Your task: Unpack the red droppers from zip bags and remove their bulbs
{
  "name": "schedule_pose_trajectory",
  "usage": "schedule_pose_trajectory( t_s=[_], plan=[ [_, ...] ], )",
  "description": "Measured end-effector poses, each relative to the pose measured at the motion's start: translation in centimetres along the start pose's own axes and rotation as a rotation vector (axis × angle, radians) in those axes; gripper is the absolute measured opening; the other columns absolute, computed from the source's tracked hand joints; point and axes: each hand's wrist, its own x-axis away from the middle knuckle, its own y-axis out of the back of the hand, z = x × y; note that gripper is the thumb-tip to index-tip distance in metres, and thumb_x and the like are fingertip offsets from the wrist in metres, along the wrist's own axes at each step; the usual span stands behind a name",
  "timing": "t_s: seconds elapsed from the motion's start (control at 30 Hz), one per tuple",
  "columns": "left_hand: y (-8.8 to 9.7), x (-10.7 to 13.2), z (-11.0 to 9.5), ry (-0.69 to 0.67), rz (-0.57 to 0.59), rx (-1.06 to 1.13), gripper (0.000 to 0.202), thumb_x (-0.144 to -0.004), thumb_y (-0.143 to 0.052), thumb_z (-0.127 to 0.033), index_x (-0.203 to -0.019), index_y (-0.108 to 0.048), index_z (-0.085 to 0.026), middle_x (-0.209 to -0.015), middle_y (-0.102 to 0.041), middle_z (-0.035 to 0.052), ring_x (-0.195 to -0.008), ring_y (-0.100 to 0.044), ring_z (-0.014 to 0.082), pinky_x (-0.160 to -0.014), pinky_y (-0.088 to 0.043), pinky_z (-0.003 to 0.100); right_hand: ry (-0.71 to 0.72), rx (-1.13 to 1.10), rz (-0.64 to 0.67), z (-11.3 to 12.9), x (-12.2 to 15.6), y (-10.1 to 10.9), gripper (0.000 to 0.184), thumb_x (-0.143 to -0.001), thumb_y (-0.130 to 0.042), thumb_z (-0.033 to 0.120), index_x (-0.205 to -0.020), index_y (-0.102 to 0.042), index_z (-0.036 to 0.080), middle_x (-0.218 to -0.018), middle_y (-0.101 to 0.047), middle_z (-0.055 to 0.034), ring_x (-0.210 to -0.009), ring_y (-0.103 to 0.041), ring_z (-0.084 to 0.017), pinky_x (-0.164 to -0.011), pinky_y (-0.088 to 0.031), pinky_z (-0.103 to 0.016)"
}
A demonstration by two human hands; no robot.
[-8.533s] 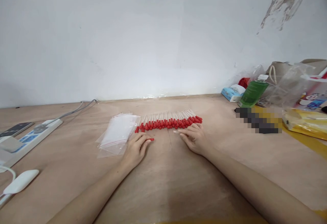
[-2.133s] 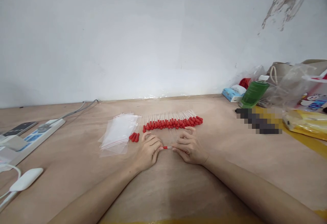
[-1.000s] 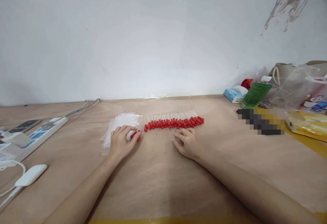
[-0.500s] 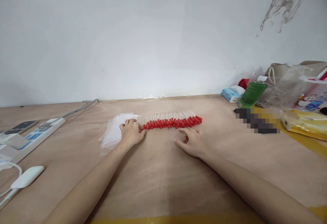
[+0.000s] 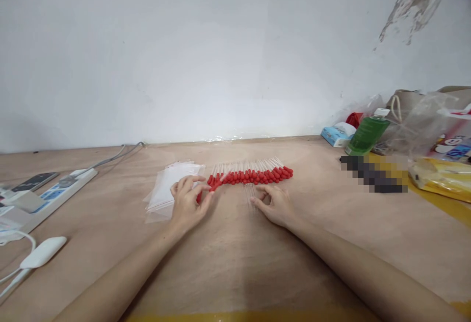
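A row of droppers with red rubber bulbs and thin clear stems [image 5: 253, 176] lies across the middle of the table, most stems pointing toward the wall. My left hand [image 5: 187, 202] is closed at the row's left end, with red-bulbed droppers [image 5: 217, 183] between thumb and fingers; how many is partly hidden. My right hand [image 5: 275, 203] curls at the near side of the row, thumb and forefinger closed on a few thin clear tubes [image 5: 248, 193] that point toward me. Beneath and behind my left hand is a stack of clear plastic bags [image 5: 162, 187].
At the left lie a power strip [image 5: 79, 185], a phone [image 5: 35, 183] and a white cable piece [image 5: 44, 252]. On the right are a tissue pack [image 5: 334, 136], a green bottle [image 5: 368, 133], a blurred-out dark object [image 5: 375, 177] and a yellow packet [image 5: 441, 180].
My left hand has drawn back slightly toward me, pulling red-bulbed droppers off the row's left end. My right thumb and forefinger have come closer together at the clear tubes.
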Motion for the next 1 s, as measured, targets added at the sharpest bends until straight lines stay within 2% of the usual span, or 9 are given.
schedule_pose_trajectory(
  t_s=[0.07,0.13,0.23,0.3,0.43,0.53,0.67,0.83,1.0],
  plan=[
    [-0.6,0.5,-0.9,-0.086,0.045,0.071,0.012,-0.079,-0.055,-0.030,-0.078,-0.064,-0.023,-0.101,-0.060,0.0054,-0.100,-0.049,0.0236,-0.084,-0.027,0.041,0.036,-0.028,-0.136,-0.3,0.0,0.1,0.044,-0.081,-0.045,0.049,-0.112,-0.053,0.018,-0.093,-0.061,-0.0069,-0.085,-0.054,-0.019,-0.078,-0.038,-0.036],
    [-1.2,0.9,-1.6,-0.128,0.074,0.124,0.012,-0.080,-0.054,-0.030,-0.079,-0.064,-0.023,-0.100,-0.061,0.0051,-0.100,-0.049,0.0231,-0.085,-0.027,0.041,0.130,0.002,-0.222,-0.4,0.0,0.5,0.045,-0.086,-0.039,0.045,-0.120,-0.047,0.018,-0.108,-0.055,-0.0105,-0.098,-0.050,-0.021,-0.084,-0.037,-0.037],
    [-1.7,1.1,-2.4,-0.181,0.099,0.177,0.011,-0.081,-0.055,-0.028,-0.081,-0.064,-0.023,-0.097,-0.063,0.0039,-0.100,-0.050,0.0222,-0.084,-0.028,0.040,0.339,0.146,-0.235,-0.2,0.0,1.0,0.041,-0.086,-0.042,0.041,-0.122,-0.048,0.022,-0.118,-0.051,-0.0106,-0.109,-0.044,-0.022,-0.092,-0.030,-0.040],
    [-1.7,1.2,-2.6,-0.237,0.096,0.199,0.010,-0.081,-0.055,-0.026,-0.082,-0.064,-0.024,-0.093,-0.064,0.0027,-0.098,-0.051,0.0213,-0.084,-0.028,0.040,0.470,0.232,-0.212,0.0,-0.1,1.1,0.035,-0.085,-0.047,0.040,-0.115,-0.054,0.025,-0.113,-0.056,-0.0079,-0.106,-0.046,-0.021,-0.096,-0.024,-0.043],
    [-1.6,1.4,-2.6,-0.306,0.069,0.216,0.010,-0.080,-0.056,-0.024,-0.086,-0.065,-0.025,-0.087,-0.066,0.0013,-0.094,-0.052,0.0201,-0.086,-0.028,0.040,0.639,0.300,-0.157,0.1,-0.1,0.7,0.021,-0.084,-0.050,0.035,-0.100,-0.063,0.028,-0.080,-0.065,-0.0001,-0.086,-0.051,-0.015,-0.097,-0.018,-0.043],
    [-1.6,1.4,-2.6,-0.302,0.080,0.228,0.013,-0.081,-0.055,-0.026,-0.090,-0.064,-0.024,-0.091,-0.065,0.0026,-0.095,-0.052,0.0205,-0.087,-0.029,0.040,0.670,0.303,-0.122,0.1,0.0,0.3,0.018,-0.085,-0.049,0.031,-0.091,-0.065,0.027,-0.066,-0.062,0.0018,-0.073,-0.049,-0.013,-0.095,-0.019,-0.042],
    [-1.8,1.3,-2.8,-0.354,0.157,0.254,0.027,-0.080,-0.056,-0.032,-0.105,-0.059,-0.023,-0.100,-0.063,0.0039,-0.097,-0.051,0.0209,-0.089,-0.029,0.040,0.683,0.277,-0.117,0.3,0.2,0.2,0.017,-0.085,-0.050,0.031,-0.088,-0.066,0.026,-0.065,-0.060,0.0016,-0.072,-0.047,-0.013,-0.094,-0.020,-0.041],
    [-1.9,1.2,-3.1,-0.387,0.180,0.275,0.011,-0.084,-0.053,-0.029,-0.087,-0.062,-0.023,-0.084,-0.066,-0.0005,-0.086,-0.053,0.0164,-0.087,-0.028,0.037,0.723,0.267,-0.100,0.6,0.3,0.2,0.017,-0.085,-0.050,0.031,-0.084,-0.066,0.025,-0.060,-0.058,0.0021,-0.069,-0.045,-0.012,-0.093,-0.020,-0.040],
    [-1.6,1.4,-3.1,-0.349,0.270,0.258,0.016,-0.087,-0.045,-0.025,-0.079,-0.058,-0.020,-0.077,-0.063,0.0004,-0.080,-0.052,0.0159,-0.085,-0.028,0.037,0.726,0.256,-0.074,0.4,0.5,0.3,0.017,-0.084,-0.050,0.031,-0.080,-0.066,0.026,-0.057,-0.057,0.0025,-0.067,-0.043,-0.012,-0.090,-0.021,-0.039]
  ],
)
